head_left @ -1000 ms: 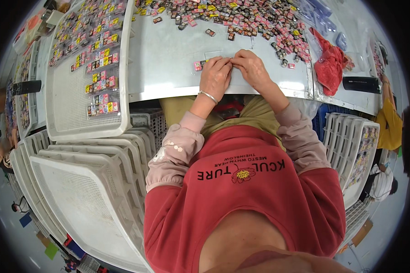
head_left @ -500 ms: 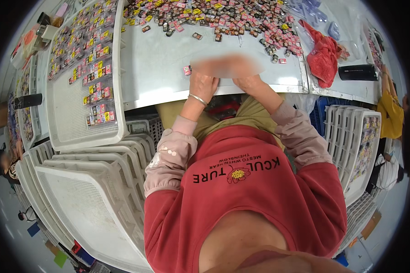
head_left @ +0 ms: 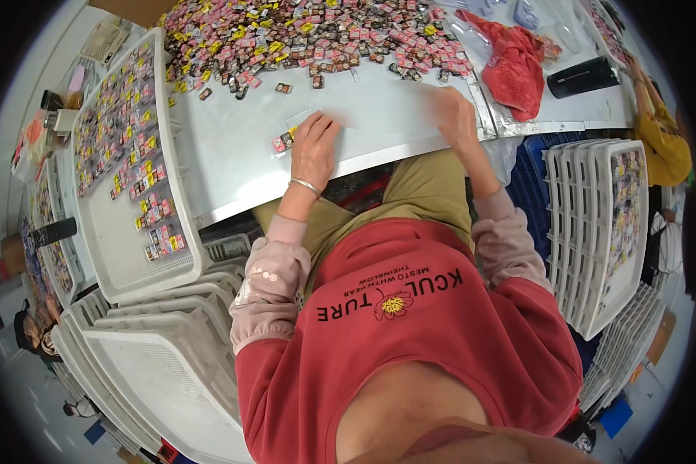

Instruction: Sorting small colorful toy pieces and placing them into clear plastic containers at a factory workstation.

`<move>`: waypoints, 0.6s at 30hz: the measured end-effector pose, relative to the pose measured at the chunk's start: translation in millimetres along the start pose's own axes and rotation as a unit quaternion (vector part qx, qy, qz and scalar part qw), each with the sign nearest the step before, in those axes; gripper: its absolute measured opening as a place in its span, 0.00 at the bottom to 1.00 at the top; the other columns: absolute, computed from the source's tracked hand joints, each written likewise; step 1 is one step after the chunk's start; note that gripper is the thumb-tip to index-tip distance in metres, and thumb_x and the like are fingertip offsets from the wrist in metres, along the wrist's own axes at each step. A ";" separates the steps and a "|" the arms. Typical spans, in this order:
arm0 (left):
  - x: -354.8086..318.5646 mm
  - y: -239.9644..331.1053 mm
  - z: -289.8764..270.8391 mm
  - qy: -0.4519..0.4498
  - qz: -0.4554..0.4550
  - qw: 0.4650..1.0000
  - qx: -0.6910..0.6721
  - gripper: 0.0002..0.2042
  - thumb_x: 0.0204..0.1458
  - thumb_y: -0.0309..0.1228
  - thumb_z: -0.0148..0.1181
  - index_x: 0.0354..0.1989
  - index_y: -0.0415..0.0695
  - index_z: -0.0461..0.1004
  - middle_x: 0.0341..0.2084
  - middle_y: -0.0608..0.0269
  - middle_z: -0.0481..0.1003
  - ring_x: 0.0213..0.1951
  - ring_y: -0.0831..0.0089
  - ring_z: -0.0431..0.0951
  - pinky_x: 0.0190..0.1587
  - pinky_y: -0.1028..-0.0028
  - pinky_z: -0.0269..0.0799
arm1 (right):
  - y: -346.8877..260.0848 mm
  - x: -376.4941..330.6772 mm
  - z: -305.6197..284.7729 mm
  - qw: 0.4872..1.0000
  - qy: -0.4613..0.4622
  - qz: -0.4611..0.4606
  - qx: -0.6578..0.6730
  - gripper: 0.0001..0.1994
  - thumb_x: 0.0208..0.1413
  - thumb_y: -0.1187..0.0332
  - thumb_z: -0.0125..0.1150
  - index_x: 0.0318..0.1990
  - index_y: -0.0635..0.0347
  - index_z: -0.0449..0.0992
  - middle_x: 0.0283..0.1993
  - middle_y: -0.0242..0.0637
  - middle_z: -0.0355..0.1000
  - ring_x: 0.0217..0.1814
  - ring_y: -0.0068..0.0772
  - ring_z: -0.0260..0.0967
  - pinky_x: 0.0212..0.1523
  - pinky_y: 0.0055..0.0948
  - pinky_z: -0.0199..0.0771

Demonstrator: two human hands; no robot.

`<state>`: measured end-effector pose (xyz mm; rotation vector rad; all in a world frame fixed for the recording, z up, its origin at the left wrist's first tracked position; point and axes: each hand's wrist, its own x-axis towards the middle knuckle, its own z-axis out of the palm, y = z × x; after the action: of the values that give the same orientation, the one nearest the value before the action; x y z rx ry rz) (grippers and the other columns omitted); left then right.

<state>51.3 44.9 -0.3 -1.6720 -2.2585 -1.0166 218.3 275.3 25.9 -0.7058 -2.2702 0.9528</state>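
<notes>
At the table's near side, my left hand [head_left: 314,148] is closed on a small clear plastic pack [head_left: 284,141]. Pink, black and yellow pieces show in the part that sticks out left of my fingers; the rest is under the hand. My right hand [head_left: 458,117] is farther right above the tabletop. Its fingertips are blurred, and I cannot make out anything in them. Beyond both hands spreads a large heap of small pink, black and yellow pieces [head_left: 325,46], with a few strays along its near edge.
On my left, a white tray [head_left: 114,267] holds rows of filled clear packs [head_left: 153,182]. Stacked white trays [head_left: 158,363] stand below it, and more [head_left: 595,232] at right. A red cloth [head_left: 516,77] and a black cylinder [head_left: 584,77] lie right; a person in yellow sits beyond.
My hands were close together and have come apart, the left staying by the pack and the right moving right. The view has shifted, so the table sits farther left.
</notes>
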 end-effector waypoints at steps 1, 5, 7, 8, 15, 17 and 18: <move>4.0 0.5 0.7 -0.001 0.003 1.000 -0.001 0.21 0.43 0.15 0.51 0.49 0.39 0.73 0.49 0.55 0.72 0.54 0.53 0.68 0.56 0.61 0.64 | 6.1 7.1 -3.8 1.000 0.003 0.001 0.000 0.13 0.47 0.78 0.62 0.42 0.63 0.76 0.32 0.38 0.72 0.30 0.30 0.71 0.31 0.26 0.70; 8.5 1.9 -3.3 0.003 0.008 1.000 -0.022 0.19 0.42 0.16 0.53 0.45 0.39 0.74 0.47 0.54 0.73 0.51 0.53 0.70 0.54 0.62 0.66 | 9.1 26.9 -3.4 0.991 -0.095 -0.030 -0.084 0.15 0.44 0.76 0.64 0.43 0.62 0.76 0.35 0.39 0.72 0.33 0.31 0.72 0.33 0.27 0.71; 5.9 2.0 -8.7 0.021 -0.005 0.999 -0.043 0.18 0.42 0.15 0.53 0.45 0.39 0.75 0.47 0.53 0.73 0.50 0.52 0.70 0.53 0.62 0.66 | 11.0 33.3 0.7 0.986 -0.121 -0.037 -0.107 0.15 0.44 0.75 0.65 0.43 0.62 0.76 0.35 0.40 0.72 0.35 0.32 0.72 0.35 0.27 0.71; 2.3 1.0 -14.0 0.059 -0.031 0.997 -0.042 0.17 0.44 0.15 0.53 0.44 0.39 0.76 0.46 0.53 0.73 0.50 0.54 0.71 0.52 0.63 0.68 | 16.9 36.4 2.6 0.985 -0.118 -0.061 -0.106 0.16 0.43 0.75 0.66 0.43 0.63 0.75 0.34 0.39 0.71 0.33 0.31 0.72 0.32 0.27 0.71; -29.2 -23.6 -54.0 0.172 -0.142 0.975 0.018 0.14 0.45 0.15 0.55 0.41 0.40 0.77 0.42 0.55 0.74 0.45 0.57 0.73 0.48 0.65 0.69 | 3.3 46.5 8.3 0.979 -0.193 0.060 0.016 0.11 0.44 0.77 0.63 0.38 0.65 0.75 0.31 0.38 0.70 0.21 0.28 0.72 0.23 0.26 0.70; -30.6 -20.7 -53.4 0.144 -0.095 0.985 0.023 0.15 0.43 0.16 0.56 0.41 0.41 0.76 0.43 0.56 0.74 0.47 0.57 0.72 0.49 0.65 0.67 | -14.8 51.3 19.5 0.972 -0.195 0.113 0.072 0.08 0.47 0.77 0.61 0.37 0.65 0.75 0.34 0.41 0.72 0.28 0.32 0.75 0.30 0.27 0.73; -28.8 -14.9 -50.0 0.145 -0.098 0.984 0.026 0.15 0.43 0.16 0.56 0.41 0.41 0.76 0.43 0.56 0.74 0.47 0.57 0.72 0.49 0.65 0.67 | -28.7 54.5 30.4 0.971 -0.198 0.111 0.074 0.08 0.47 0.77 0.61 0.37 0.65 0.75 0.34 0.41 0.72 0.28 0.32 0.75 0.30 0.27 0.73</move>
<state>35.4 -9.9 17.0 -1.2069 -2.2616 -1.1461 152.8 279.7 46.1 -0.7685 -2.4565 1.4667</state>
